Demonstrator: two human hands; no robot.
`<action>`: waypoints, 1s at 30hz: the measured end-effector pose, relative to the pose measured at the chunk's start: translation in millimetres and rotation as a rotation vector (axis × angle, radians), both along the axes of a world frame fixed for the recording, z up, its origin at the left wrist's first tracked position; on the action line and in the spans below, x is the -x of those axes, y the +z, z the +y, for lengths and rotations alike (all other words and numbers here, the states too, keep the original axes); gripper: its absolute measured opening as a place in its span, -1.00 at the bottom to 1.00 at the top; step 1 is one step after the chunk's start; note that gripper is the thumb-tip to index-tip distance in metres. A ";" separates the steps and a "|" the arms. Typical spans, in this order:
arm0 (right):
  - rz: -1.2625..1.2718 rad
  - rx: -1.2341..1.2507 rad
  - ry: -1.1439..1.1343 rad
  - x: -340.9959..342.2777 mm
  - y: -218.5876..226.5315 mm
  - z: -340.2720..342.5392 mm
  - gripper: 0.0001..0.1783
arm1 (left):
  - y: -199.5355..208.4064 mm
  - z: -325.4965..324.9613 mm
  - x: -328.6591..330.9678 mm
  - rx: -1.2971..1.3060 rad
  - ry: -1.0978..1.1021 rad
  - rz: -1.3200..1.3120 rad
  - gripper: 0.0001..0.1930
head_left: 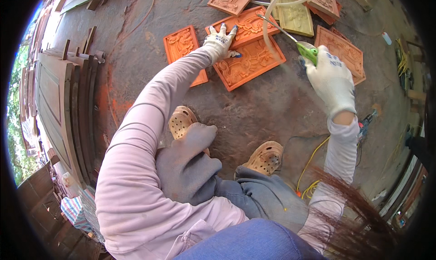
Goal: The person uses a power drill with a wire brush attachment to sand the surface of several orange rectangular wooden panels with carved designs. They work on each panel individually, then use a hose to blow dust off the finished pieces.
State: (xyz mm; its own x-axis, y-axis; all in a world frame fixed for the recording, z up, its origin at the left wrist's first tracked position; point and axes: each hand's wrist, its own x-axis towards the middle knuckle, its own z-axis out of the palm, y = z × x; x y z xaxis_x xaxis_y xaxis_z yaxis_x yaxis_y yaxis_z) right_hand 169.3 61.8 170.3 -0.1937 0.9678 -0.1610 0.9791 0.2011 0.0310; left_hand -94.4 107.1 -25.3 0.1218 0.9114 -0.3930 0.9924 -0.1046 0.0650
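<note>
In my right hand (334, 76), in a white glove, I hold a green air blow gun (309, 52) with a long thin metal nozzle. The nozzle points up and left toward an orange carved panel (247, 26). My left hand (220, 42), gloved too, grips that panel's near left edge, fingers on its face and thumb below the edge. Just under it lies a second orange carved panel (250, 65), partly overlapped. A third orange carved panel (181, 46) lies on its left, partly behind my wrist. A pale translucent hose (268, 22) loops in front of the panels.
More carved panels (340, 51) lie at the right and top, one yellowish panel (295, 17) among them. Dark wooden doors (59, 105) stand stacked at the left. A yellow cord (313, 158) runs over the floor on the right, near a power tool (367, 121). My clogs (265, 158) rest below.
</note>
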 end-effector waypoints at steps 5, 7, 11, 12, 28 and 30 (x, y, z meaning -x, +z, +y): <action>0.219 -0.099 0.250 -51.0 17.7 -55.8 -0.70 | 5.4 27.3 54.8 -0.172 -0.034 -0.124 -0.30; 0.117 0.007 0.078 -59.0 17.4 -65.7 -0.71 | 20.5 46.3 75.8 -0.225 -0.027 -0.178 -0.44; 0.164 0.204 0.175 -54.3 -9.2 -97.5 -0.71 | 30.6 49.5 135.7 0.010 0.493 -0.609 -0.47; 0.215 0.262 0.111 -55.1 -18.5 -97.6 -0.68 | 25.1 42.0 167.3 -0.049 0.339 -0.394 -0.43; 0.964 0.415 -0.919 -261.9 -4.5 -134.9 -0.73 | 6.3 16.4 -111.5 -0.165 -0.372 -0.517 -0.44; 1.147 0.429 -0.833 -246.9 8.4 -109.0 -0.72 | -16.8 75.4 -139.3 -0.042 0.078 -0.949 -0.62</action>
